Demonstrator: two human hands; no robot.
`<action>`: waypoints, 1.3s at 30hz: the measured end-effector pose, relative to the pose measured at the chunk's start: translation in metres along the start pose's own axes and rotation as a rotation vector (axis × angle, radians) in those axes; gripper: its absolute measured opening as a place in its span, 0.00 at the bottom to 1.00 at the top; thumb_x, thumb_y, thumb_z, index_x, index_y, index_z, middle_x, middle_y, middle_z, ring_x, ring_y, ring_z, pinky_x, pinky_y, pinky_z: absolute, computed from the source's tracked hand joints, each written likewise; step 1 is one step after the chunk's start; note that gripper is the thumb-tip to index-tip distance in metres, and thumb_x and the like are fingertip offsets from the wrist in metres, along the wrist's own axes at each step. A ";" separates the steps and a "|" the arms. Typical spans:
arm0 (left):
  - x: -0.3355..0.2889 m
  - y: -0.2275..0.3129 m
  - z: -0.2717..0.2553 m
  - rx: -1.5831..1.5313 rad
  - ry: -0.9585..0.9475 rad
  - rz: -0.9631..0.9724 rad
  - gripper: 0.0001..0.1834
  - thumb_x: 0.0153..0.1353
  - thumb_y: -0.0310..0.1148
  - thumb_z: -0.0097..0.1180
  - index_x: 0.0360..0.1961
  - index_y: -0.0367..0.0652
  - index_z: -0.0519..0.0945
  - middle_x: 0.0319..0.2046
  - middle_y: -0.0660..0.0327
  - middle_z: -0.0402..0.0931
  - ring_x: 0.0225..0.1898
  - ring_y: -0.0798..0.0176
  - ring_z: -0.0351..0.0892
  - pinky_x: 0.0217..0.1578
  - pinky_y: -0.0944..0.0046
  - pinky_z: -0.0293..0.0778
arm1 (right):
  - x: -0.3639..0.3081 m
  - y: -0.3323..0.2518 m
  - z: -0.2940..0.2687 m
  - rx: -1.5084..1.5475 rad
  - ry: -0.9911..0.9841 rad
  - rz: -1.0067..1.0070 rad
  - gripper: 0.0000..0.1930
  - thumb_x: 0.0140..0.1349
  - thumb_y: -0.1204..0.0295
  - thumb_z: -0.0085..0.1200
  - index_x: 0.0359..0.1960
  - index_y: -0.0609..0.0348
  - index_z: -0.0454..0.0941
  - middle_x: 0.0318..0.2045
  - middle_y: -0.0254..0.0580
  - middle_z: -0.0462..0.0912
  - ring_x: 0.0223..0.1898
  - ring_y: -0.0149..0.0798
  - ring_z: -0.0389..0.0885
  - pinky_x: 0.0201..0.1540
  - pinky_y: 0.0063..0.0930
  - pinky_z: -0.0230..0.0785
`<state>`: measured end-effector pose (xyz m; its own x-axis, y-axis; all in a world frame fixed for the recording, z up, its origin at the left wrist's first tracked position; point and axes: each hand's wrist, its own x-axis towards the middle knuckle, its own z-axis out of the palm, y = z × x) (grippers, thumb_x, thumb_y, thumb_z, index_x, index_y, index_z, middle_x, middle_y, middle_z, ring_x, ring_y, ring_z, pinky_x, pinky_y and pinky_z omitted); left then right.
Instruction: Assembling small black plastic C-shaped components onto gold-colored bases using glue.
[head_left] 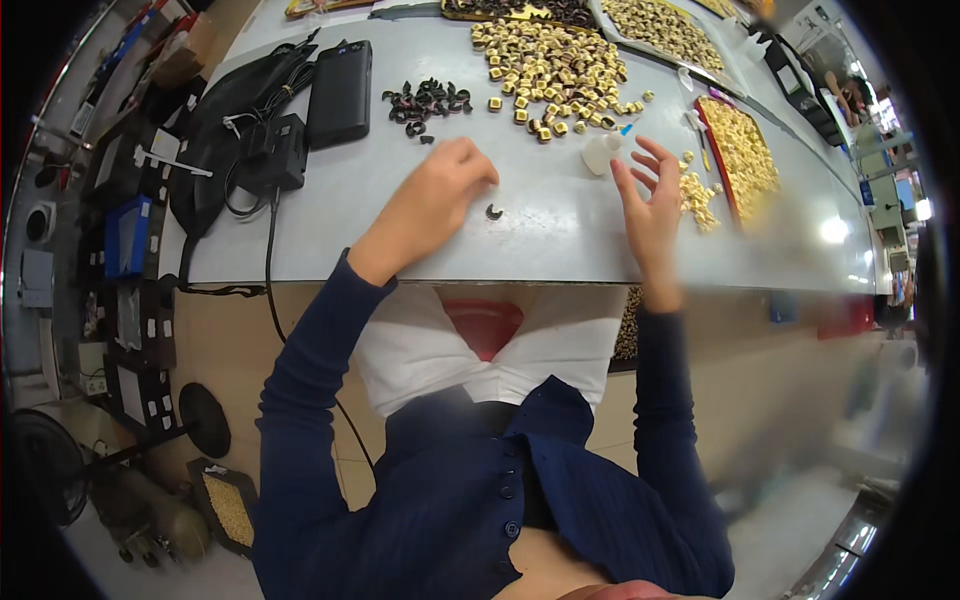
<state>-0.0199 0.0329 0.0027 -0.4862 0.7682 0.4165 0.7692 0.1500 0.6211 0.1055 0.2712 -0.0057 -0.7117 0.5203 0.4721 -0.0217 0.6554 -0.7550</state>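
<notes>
My left hand (432,200) is over the table with its fingers curled together. Whatever they may hold is hidden. Just right of those fingers, a small black C-shaped piece (494,212) lies on the tabletop. My right hand (652,205) has its fingers apart, beside a small white squeeze bottle (602,153) with a blue tip, and no grip on it shows. A loose group of small black curved pieces (425,103) lies beyond my left hand. Farther back spreads a large heap of gold-coloured, cube-like pieces with dark sides (550,75).
A black power bank-like block (340,95) and a black box with cables (272,155) occupy the table's left. At right, a red-edged tray (740,155) holds pale gold pieces, with a small pile (697,202) beside it. Another tray (665,35) stands at the back.
</notes>
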 end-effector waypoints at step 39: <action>0.025 -0.007 -0.035 0.189 -0.059 -0.276 0.16 0.45 0.24 0.69 0.37 0.39 0.83 0.32 0.60 0.77 0.32 0.65 0.73 0.31 0.68 0.70 | -0.005 -0.008 0.005 0.114 -0.128 0.180 0.14 0.58 0.81 0.57 0.47 0.67 0.72 0.48 0.49 0.79 0.45 0.37 0.77 0.53 0.30 0.68</action>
<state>-0.0516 0.0298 0.0321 -0.6659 0.7167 0.2073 0.6782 0.4657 0.5685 0.1062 0.2607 -0.0042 -0.7940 0.5450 0.2693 0.0395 0.4883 -0.8718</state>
